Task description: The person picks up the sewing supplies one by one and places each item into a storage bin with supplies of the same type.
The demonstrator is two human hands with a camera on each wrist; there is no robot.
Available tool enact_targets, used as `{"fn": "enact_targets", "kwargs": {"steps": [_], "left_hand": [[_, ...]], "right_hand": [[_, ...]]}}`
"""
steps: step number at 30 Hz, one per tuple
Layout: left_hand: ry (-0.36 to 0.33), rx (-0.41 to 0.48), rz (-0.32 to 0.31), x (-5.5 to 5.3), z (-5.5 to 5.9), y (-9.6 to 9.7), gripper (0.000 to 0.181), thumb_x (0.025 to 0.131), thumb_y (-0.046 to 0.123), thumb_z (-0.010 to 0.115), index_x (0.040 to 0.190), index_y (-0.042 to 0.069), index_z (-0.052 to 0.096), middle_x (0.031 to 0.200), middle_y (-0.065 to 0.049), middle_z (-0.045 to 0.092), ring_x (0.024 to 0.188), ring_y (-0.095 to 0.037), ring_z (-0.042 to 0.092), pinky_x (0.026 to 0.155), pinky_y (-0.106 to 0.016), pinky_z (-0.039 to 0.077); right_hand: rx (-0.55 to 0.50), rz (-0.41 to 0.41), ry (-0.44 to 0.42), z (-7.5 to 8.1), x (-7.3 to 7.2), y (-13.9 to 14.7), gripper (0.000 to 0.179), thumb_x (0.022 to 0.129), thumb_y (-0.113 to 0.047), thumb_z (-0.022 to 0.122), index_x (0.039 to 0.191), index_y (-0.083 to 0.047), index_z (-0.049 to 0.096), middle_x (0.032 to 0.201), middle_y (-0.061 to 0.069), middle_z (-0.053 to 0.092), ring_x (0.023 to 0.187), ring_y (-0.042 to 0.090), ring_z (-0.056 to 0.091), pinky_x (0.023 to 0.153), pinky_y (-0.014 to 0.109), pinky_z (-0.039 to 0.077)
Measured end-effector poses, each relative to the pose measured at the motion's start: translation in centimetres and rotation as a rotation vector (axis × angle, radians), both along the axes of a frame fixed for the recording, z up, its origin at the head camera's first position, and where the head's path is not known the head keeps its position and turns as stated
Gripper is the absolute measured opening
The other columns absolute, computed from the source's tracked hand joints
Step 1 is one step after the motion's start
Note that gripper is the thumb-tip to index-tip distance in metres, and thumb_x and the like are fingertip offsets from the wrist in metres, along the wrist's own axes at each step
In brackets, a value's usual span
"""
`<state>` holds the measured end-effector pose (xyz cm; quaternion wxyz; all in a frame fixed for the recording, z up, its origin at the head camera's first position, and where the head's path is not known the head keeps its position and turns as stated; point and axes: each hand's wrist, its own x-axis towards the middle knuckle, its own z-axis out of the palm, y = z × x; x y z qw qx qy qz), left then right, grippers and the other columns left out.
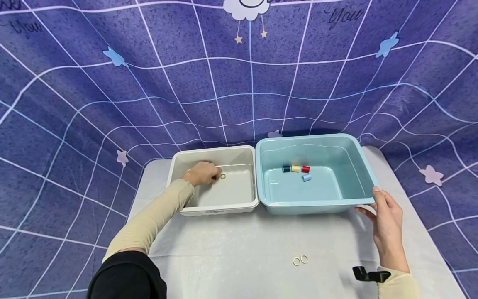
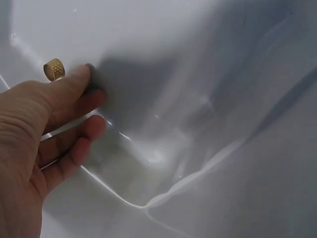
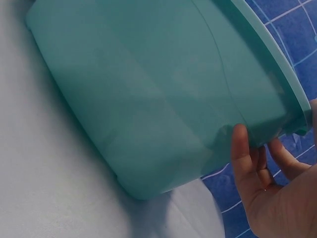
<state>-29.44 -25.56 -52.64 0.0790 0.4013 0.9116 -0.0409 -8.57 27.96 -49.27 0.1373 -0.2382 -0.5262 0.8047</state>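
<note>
Left fingers (image 2: pixel 92 100) pinching dark object (image 2: pixel 93 79), gold thimble (image 2: pixel 58 68) beside thumb (image 2: pixel 74 82), right fingers (image 3: pixel 241 151) gripping bin (image 3: pixel 143 99)

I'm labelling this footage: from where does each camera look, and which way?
Head: worn on the head, facing forward and down at a white rectangular plastic bin and a light-blue rectangular plastic bin; the left hand, right hand and beige fabric sleeves show.
Left wrist: worn there, looking past the left hand at a gold-coloured dimpled thimble inside the white bin; only that hand shows.
Right wrist: worn there, looking at the outside of the light-blue bin; only the right hand shows.
Head and right wrist share the light-blue bin and right hand.
</note>
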Motion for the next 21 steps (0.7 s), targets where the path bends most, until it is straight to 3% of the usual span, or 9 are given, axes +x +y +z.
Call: {"fn": "enact_targets", "kwargs": {"steps": [7,14,21], "left_hand": [[-0.014,-0.044,0.04,-0.02,0.13,0.08,0.018,0.078,0.016,0.087,0.083,0.015,0.07,0.072,0.003,0.067,0.068,-0.018,0.061,0.074,-0.043,0.058],[0.007,-0.032,0.046,0.04,0.28,0.18,0.02,0.077,0.015,0.088,0.089,0.016,0.073,0.079,0.002,0.073,0.073,-0.023,0.068,0.075,-0.047,0.059],[-0.052,0.017,0.059,-0.24,0.94,-0.04,0.022,0.077,0.019,0.089,0.091,0.017,0.074,0.08,0.005,0.071,0.073,-0.017,0.067,0.074,-0.043,0.058]], "right_hand": [[-0.003,0.008,0.004,0.02,0.03,0.09,0.016,0.101,-0.022,0.068,0.1,-0.006,0.07,0.097,-0.002,0.072,0.078,0.011,0.071,0.06,0.03,0.062],[-0.016,0.02,0.011,-0.05,0.16,0.17,0.016,0.101,-0.022,0.069,0.1,-0.006,0.071,0.097,-0.002,0.073,0.078,0.012,0.072,0.06,0.031,0.062],[-0.008,0.016,0.008,0.07,0.2,0.04,0.017,0.101,-0.022,0.069,0.099,-0.005,0.07,0.097,-0.002,0.072,0.079,0.012,0.071,0.061,0.031,0.063]]}}
